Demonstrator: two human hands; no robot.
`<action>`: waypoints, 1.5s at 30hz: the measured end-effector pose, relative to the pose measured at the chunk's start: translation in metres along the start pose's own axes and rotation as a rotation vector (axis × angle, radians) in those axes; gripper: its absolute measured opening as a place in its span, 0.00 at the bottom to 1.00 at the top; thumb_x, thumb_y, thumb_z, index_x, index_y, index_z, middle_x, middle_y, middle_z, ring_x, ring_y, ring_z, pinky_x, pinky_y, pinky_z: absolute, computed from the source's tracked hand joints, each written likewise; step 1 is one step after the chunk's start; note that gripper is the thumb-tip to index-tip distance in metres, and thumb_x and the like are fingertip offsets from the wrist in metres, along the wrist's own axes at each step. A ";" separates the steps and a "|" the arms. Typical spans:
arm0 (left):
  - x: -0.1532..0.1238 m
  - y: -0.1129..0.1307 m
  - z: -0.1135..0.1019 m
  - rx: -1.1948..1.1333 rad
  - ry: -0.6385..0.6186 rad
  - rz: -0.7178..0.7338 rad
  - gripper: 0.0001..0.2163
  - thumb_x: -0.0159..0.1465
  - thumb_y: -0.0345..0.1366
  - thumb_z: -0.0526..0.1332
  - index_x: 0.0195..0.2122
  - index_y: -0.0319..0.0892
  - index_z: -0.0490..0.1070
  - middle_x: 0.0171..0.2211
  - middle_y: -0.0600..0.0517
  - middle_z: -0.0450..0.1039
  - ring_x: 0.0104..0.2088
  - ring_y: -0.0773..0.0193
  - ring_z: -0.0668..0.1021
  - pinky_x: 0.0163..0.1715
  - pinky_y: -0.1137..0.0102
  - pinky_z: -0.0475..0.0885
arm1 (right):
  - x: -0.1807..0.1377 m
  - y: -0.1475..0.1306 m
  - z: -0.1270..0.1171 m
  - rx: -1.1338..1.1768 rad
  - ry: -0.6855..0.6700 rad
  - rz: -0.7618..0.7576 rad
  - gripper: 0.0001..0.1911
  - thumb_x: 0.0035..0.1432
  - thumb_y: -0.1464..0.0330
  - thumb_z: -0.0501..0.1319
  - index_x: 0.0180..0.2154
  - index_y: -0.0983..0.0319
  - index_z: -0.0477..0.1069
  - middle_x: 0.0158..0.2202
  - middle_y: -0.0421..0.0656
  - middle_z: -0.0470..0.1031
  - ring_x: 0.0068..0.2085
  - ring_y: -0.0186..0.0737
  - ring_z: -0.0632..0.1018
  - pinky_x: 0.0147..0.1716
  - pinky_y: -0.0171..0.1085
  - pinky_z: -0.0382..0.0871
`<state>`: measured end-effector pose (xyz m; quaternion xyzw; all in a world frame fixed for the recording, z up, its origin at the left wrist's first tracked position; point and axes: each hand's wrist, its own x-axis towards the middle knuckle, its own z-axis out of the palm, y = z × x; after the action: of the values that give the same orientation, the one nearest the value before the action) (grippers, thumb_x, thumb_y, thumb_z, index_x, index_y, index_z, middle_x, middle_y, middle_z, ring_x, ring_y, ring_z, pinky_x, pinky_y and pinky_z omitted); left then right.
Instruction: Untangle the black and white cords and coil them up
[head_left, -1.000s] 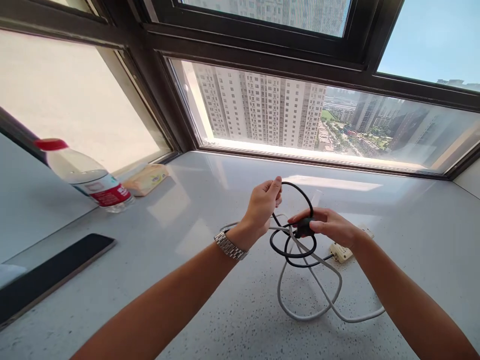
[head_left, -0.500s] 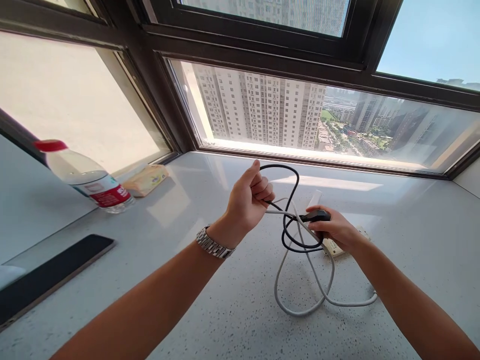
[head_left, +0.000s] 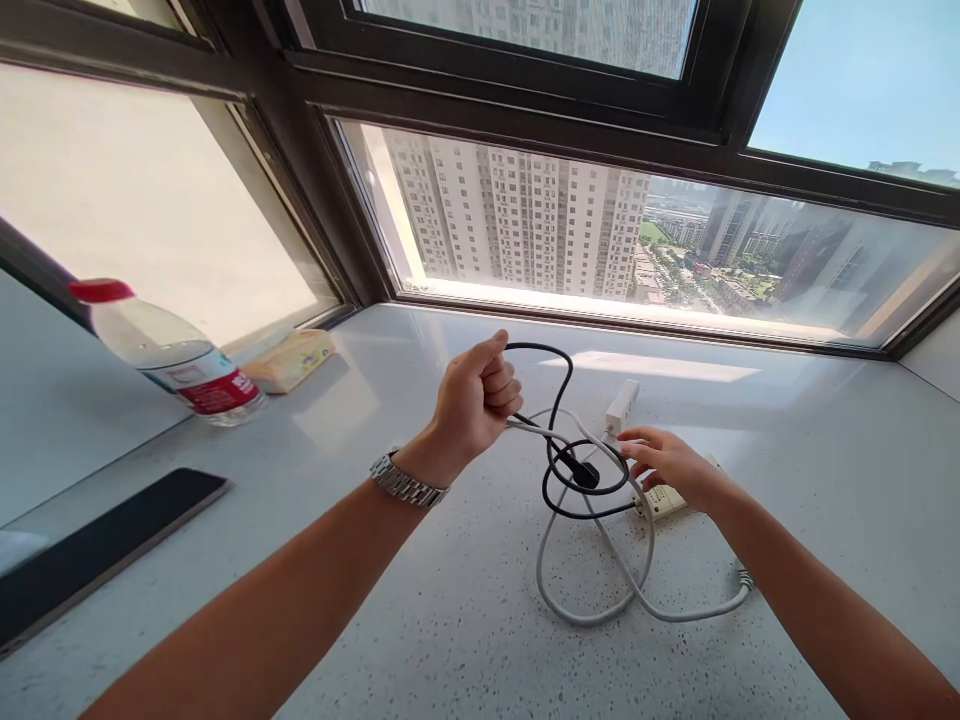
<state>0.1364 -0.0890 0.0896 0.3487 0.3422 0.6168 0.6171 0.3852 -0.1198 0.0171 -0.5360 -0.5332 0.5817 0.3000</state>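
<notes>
My left hand point(head_left: 480, 395) is closed in a fist round a black cable point(head_left: 564, 372), which loops out beyond the thumb and comes back below the fingers. A grey cable point(head_left: 592, 622) also runs up to this fist; whether it is gripped too is hidden. The black plug point(head_left: 585, 474) hangs or rests among the coils, touched by no hand. My right hand point(head_left: 671, 468) has its fingers apart and holds nothing. It hovers over a cream power strip point(head_left: 660, 502), which it partly covers. Just beyond its fingertips lies a white power strip point(head_left: 622, 405).
On the left are a water bottle point(head_left: 214, 385) with a red cap, a tissue pack point(head_left: 292, 362) and a dark phone point(head_left: 112, 545). A grey connector end point(head_left: 744, 580) lies by the right forearm. Windows point(head_left: 525, 220) border the speckled white counter point(head_left: 420, 620) behind.
My right hand has let go of the black plug, which now sits lower among the coils. My left hand has shifted left and slightly down with the black cable.
</notes>
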 end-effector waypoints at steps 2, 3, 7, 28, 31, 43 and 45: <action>0.001 -0.001 0.002 0.017 -0.014 0.030 0.27 0.56 0.39 0.63 0.17 0.42 0.39 0.13 0.62 0.38 0.12 0.77 0.47 0.11 0.77 0.44 | 0.006 0.002 0.013 0.039 -0.070 0.026 0.20 0.51 0.55 0.64 0.41 0.61 0.71 0.38 0.45 0.74 0.31 0.34 0.73 0.25 0.33 0.66; 0.001 -0.002 0.002 0.028 -0.013 0.053 0.27 0.55 0.40 0.64 0.17 0.42 0.39 0.13 0.62 0.38 0.12 0.77 0.47 0.11 0.77 0.44 | 0.008 0.002 0.018 0.070 -0.094 0.023 0.18 0.51 0.55 0.64 0.39 0.61 0.71 0.35 0.44 0.74 0.28 0.32 0.72 0.24 0.32 0.65; 0.004 0.000 -0.001 0.128 0.060 0.280 0.28 0.51 0.41 0.68 0.15 0.42 0.43 0.12 0.63 0.40 0.12 0.78 0.48 0.12 0.76 0.43 | 0.004 -0.005 0.025 0.245 -0.045 -0.083 0.13 0.45 0.61 0.65 0.24 0.63 0.66 0.20 0.36 0.65 0.20 0.27 0.64 0.19 0.29 0.60; 0.031 0.069 -0.034 1.061 0.191 1.183 0.26 0.59 0.46 0.60 0.11 0.41 0.50 0.12 0.58 0.44 0.16 0.75 0.52 0.21 0.67 0.47 | -0.006 0.040 -0.121 -0.740 0.558 -0.048 0.27 0.45 0.44 0.60 0.16 0.61 0.61 0.15 0.36 0.56 0.18 0.30 0.57 0.18 0.33 0.49; 0.026 0.061 -0.013 1.125 0.086 1.376 0.24 0.56 0.40 0.62 0.11 0.41 0.50 0.11 0.59 0.44 0.15 0.76 0.51 0.17 0.71 0.47 | -0.004 0.035 -0.111 -0.666 0.526 -0.105 0.27 0.46 0.45 0.61 0.16 0.61 0.60 0.16 0.36 0.56 0.19 0.29 0.57 0.19 0.33 0.50; 0.035 -0.032 0.025 1.002 -0.210 0.776 0.21 0.59 0.48 0.57 0.17 0.43 0.50 0.15 0.58 0.46 0.19 0.69 0.52 0.22 0.70 0.49 | 0.000 0.005 -0.067 -0.767 0.187 -0.106 0.17 0.50 0.53 0.62 0.35 0.58 0.78 0.28 0.43 0.77 0.27 0.38 0.71 0.24 0.34 0.58; 0.042 -0.042 0.020 0.886 -0.193 0.681 0.21 0.60 0.49 0.55 0.18 0.43 0.49 0.17 0.58 0.45 0.20 0.69 0.52 0.22 0.70 0.49 | -0.002 0.006 -0.060 -0.782 0.114 -0.116 0.18 0.53 0.52 0.60 0.31 0.59 0.78 0.26 0.43 0.76 0.25 0.36 0.70 0.23 0.34 0.56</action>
<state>0.1762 -0.0474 0.0644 0.7199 0.3787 0.5437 0.2067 0.4440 -0.1053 0.0212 -0.6101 -0.7265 0.2863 0.1346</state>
